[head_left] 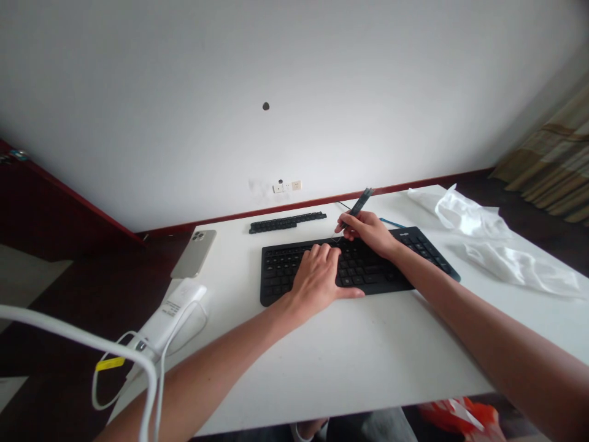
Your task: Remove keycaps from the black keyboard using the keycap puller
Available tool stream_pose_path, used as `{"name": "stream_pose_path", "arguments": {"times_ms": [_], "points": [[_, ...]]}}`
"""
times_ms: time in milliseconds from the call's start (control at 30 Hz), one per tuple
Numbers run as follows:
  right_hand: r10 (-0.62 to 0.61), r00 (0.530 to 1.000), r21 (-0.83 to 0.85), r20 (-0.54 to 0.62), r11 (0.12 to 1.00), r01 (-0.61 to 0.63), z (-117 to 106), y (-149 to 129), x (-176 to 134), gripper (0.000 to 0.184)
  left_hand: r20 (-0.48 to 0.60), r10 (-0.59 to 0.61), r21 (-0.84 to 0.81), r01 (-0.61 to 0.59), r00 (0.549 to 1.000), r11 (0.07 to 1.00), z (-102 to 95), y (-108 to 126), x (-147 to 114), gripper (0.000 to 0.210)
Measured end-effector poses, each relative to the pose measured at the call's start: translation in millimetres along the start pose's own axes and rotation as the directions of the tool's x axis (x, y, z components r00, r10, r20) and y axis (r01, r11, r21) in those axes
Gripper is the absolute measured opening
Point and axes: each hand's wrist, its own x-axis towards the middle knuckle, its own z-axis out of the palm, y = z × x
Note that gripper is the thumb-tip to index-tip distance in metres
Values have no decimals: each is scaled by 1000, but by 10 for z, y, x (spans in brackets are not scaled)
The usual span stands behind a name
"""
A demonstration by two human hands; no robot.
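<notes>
A black keyboard [368, 270] lies on the white table. My left hand [318, 273] rests palm down on its middle part, fingers laid flat on the keys and thumb stretched to the right. Just beyond those fingertips, my right hand [363, 230] grips a black-handled keycap puller [361, 201] like a pen. Its thin wire end points down at the upper row of keys. Whether the wire is hooked round a keycap is too small to tell. Behind the keyboard, loose black keycaps [288, 222] stand in rows.
A phone [194, 253] lies at the table's left edge, near a white power strip [168, 319] with a looped white cable [150, 368]. Crumpled clear plastic bags [473, 215] cover the right side. A thin blue stick [392, 223] lies behind the keyboard.
</notes>
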Motion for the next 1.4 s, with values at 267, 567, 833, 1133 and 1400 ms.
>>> {"name": "stream_pose_path", "arguments": {"times_ms": [267,567,833,1133,1400], "points": [[1,999,13,44,1000,-1,-61,-41,-2,45,-8,-10,-20,10,1000,1000,35,-13,17,85],[26,983,-85,180,996,-11,-159,-171,-31,46,-21,1,-29,-2,1000,1000,50,-23,10,86],[105,940,-164,324,985,-53,-148,-149,-40,47,-24,10,-11,-11,1000,1000,45,-14,19,84],[118,957,-177,267,982,-72,-139,-178,-61,46,3,59,63,-59,998,996,-6,61,-21,70],[135,945,-190,297,979,-80,-177,-152,-46,46,-4,-1,95,1,1000,995,-13,49,-28,79]]}}
